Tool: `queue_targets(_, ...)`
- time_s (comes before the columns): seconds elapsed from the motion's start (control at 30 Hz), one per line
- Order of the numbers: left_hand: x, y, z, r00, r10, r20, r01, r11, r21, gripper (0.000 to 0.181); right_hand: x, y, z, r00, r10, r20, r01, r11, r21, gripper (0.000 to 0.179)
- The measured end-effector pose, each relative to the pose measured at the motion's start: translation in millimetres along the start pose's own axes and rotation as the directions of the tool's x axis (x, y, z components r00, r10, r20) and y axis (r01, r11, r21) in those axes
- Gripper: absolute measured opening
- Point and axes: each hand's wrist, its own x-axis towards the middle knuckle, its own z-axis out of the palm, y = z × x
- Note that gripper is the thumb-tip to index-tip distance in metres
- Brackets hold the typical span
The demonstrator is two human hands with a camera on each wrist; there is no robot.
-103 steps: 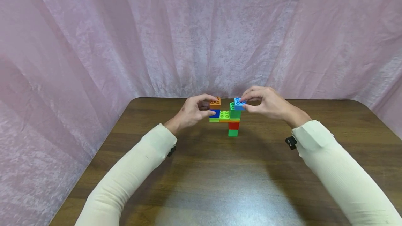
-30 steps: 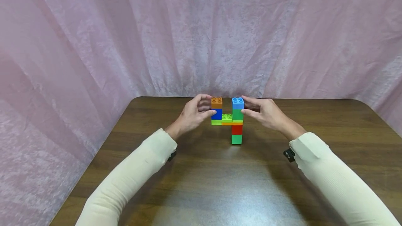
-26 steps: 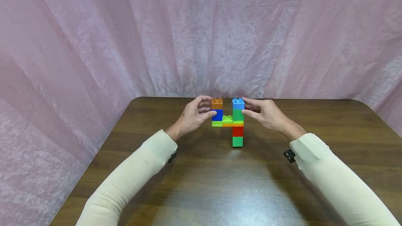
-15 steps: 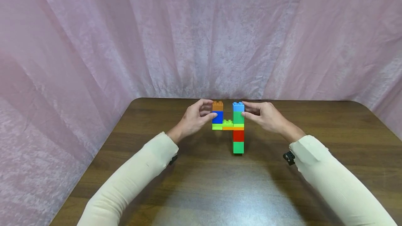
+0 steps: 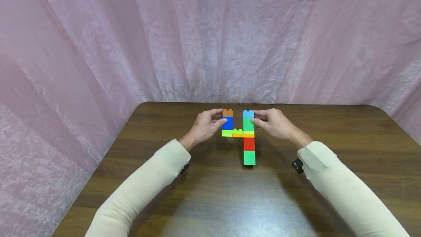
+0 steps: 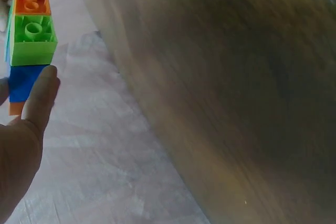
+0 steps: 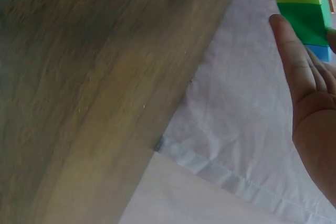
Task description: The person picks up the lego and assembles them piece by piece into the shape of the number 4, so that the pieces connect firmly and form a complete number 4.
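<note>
My two hands hold a toy-brick structure up over the table. My left hand [image 5: 204, 126] pinches its left column, thumb on the blue brick [image 5: 227, 124], with an orange-brown brick [image 5: 227, 113] on top. On the right column, my right hand [image 5: 276, 123] grips the green brick [image 5: 247, 124] below a light blue brick [image 5: 248, 114]. A lime layer [image 5: 226, 133] and a thin orange brick [image 5: 237, 135] join the columns. Under the right column, a red brick [image 5: 249, 144] sits above another green brick [image 5: 249, 158]. The left wrist view shows the lime brick's hollow underside [image 6: 33, 31].
A brown wooden table [image 5: 210, 193] spreads beneath both arms. Behind it hangs a pink curtain [image 5: 210, 39] close to the far edge. Small black devices, one at the right cuff [image 5: 297, 165] and one at the left cuff [image 5: 185, 168], sit on the wrists.
The light blue brick, earlier pinched askew in my right hand, is now lined up on the green brick. The right hand has moved down, and the structure's bottom has tilted toward me.
</note>
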Motion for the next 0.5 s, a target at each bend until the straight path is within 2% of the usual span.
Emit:
queue_targets(0.1, 1.7, -1.2, 1.9, 0.999, -0.021, 0.028, 0.022, 0.999, -0.025, 0.054, 2.9, 0.9, 1.8, 0.999, 0.047, 0.016, -0.048, 0.999, 0.023, 0.051)
queue_targets(0.2, 2.6, -3.0, 2.7, 0.995, -0.051, 0.081, 0.057, 0.996, -0.064, 0.068, 5.2, 2.0, 2.7, 0.996, 0.085, 0.027, -0.086, 0.996, 0.037, 0.050)
queue_targets(0.33, 4.1, -4.9, 3.1, 0.984, -0.083, 0.158, 0.100, 0.990, -0.101, 0.090, 7.5, 4.5, 3.4, 0.991, 0.127, 0.042, -0.129, 0.990, 0.052, 0.049)
queue_targets(0.5, 7.4, -8.1, 4.1, 0.970, -0.110, 0.218, 0.138, 0.984, -0.116, 0.103, 10.6, 7.0, 6.9, 0.985, 0.161, 0.068, -0.167, 0.982, 0.088, 0.047)
